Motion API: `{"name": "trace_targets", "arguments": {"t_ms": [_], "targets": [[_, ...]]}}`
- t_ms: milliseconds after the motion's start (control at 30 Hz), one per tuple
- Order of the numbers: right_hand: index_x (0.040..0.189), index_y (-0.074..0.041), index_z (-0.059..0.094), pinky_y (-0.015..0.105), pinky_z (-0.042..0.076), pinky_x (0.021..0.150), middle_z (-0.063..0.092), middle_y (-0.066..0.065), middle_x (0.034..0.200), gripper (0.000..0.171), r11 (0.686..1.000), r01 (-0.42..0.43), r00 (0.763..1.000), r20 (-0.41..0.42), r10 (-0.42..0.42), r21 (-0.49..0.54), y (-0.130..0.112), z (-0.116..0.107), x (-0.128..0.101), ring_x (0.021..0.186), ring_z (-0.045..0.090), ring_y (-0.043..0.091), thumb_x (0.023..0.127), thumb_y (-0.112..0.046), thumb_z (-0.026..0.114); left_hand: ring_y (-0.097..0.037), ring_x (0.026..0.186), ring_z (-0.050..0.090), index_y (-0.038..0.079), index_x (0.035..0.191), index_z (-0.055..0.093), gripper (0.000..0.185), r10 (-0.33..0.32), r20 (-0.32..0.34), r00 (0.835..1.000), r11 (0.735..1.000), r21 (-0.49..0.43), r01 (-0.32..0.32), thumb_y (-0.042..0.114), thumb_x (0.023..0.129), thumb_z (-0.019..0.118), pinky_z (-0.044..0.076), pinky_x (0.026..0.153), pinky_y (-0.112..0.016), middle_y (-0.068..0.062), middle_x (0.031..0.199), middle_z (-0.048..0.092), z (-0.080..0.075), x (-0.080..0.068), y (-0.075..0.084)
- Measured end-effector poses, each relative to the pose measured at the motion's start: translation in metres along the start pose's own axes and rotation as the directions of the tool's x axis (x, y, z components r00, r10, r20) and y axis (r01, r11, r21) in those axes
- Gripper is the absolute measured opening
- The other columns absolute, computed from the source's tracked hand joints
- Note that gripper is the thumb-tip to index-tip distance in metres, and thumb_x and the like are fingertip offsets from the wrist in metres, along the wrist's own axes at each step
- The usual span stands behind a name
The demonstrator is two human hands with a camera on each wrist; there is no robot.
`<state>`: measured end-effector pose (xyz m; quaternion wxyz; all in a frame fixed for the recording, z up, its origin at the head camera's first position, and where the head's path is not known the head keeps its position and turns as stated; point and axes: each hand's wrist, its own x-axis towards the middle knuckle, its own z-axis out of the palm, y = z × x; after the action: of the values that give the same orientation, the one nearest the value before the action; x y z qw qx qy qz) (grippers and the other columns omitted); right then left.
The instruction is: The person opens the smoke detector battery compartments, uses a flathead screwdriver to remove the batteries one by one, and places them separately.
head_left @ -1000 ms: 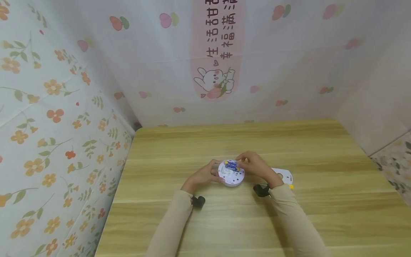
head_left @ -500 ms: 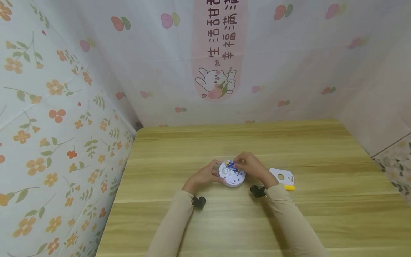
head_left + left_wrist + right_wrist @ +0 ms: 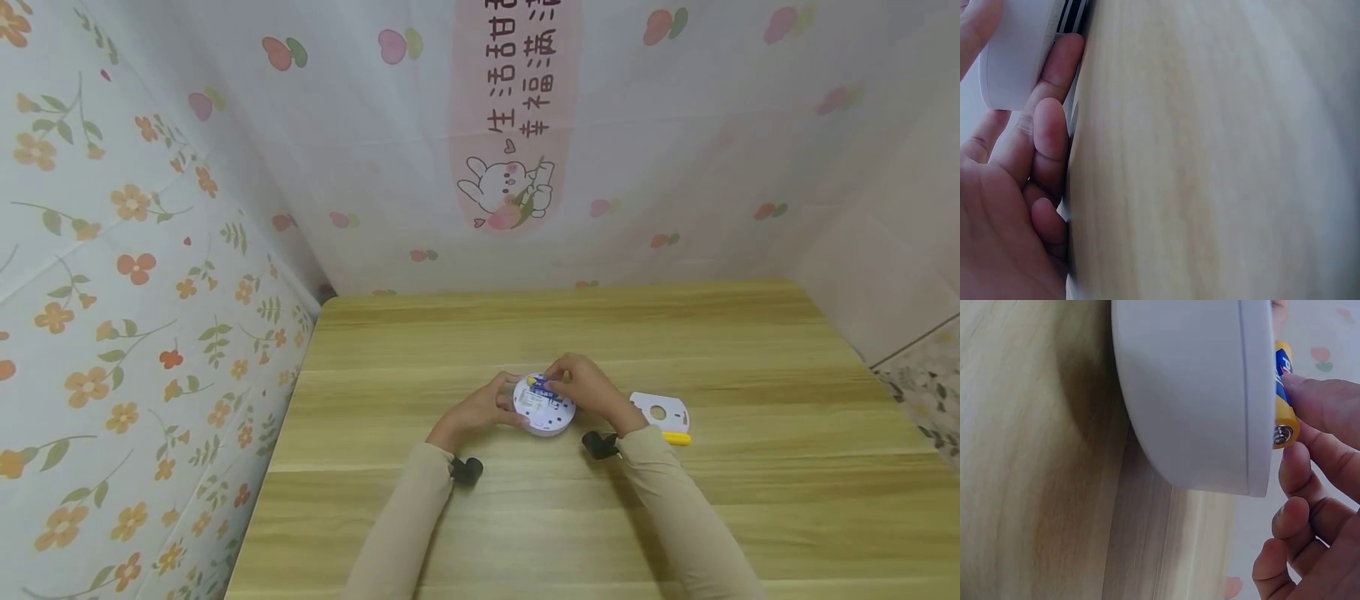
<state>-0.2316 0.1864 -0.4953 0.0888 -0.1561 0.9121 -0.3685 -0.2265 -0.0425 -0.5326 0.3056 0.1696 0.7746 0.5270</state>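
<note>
White round device (image 3: 544, 406) is steadied on the worktop (image 3: 525, 517) by the left hand (image 3: 480, 407) gripping its rim, so a battery (image 3: 1283, 394) pinched by the right hand (image 3: 588, 385) can be seated.

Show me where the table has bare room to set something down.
The table is bare along its far strip by the wall, across its left side, and on the near right corner. It is crowded in the middle: the left hand and right hand hold the round white device, with the white cover plate and yellow battery just right.
</note>
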Motion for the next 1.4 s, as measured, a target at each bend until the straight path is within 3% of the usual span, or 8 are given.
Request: {"name": "trace_targets", "arguments": {"t_ms": [233,600,1033,1400], "targets": [[0.095,-0.005,0.073,0.042,0.046,0.082,0.066,0.011,0.1,0.012,1.0,0.001,1.0,-0.025,-0.002,-0.022,0.003,-0.012,-0.002,0.094,0.056,0.025,0.087,-0.011,0.066,-0.013,0.085,0.064,0.026,0.139,0.04,0.071,0.004,-0.016,1.0,1.0,-0.004,-0.004,0.024,0.079,0.08,0.039,0.092,-0.033,-0.005,0.086,0.072,0.0,0.0,0.003],[0.095,-0.003,0.073,0.036,0.042,0.078,0.065,0.012,0.099,0.013,0.996,-0.011,0.998,-0.061,0.006,-0.085,0.028,-0.04,-0.017,0.09,0.054,0.024,0.089,-0.01,0.063,-0.015,0.087,0.062,0.022,0.14,0.039,0.074,-0.001,-0.046,0.999,1.0,0.021,0.002,0.024,0.079,0.08,0.038,0.093,-0.035,-0.005,0.087,0.073,-0.003,0.0,0.005],[0.097,-0.003,0.07,0.039,0.052,0.079,0.069,0.012,0.099,0.011,0.993,-0.089,0.994,0.053,0.093,-0.075,0.052,-0.044,-0.038,0.089,0.063,0.022,0.091,-0.011,0.064,-0.015,0.085,0.061,0.023,0.139,0.04,0.072,-0.004,-0.047,0.999,1.0,-0.005,0.004,0.021,0.079,0.079,0.037,0.093,-0.034,-0.005,0.085,0.071,-0.001,-0.002,0.004],[0.095,-0.005,0.071,0.046,0.051,0.084,0.072,0.008,0.094,0.01,0.984,-0.042,0.996,0.07,0.055,-0.174,0.063,-0.041,-0.043,0.09,0.066,0.024,0.089,-0.011,0.067,-0.013,0.082,0.061,0.022,0.14,0.038,0.073,0.019,-0.018,1.0,1.0,0.001,-0.019,0.02,0.08,0.079,0.037,0.091,-0.033,-0.005,0.081,0.071,0.002,-0.002,0.004]]}}
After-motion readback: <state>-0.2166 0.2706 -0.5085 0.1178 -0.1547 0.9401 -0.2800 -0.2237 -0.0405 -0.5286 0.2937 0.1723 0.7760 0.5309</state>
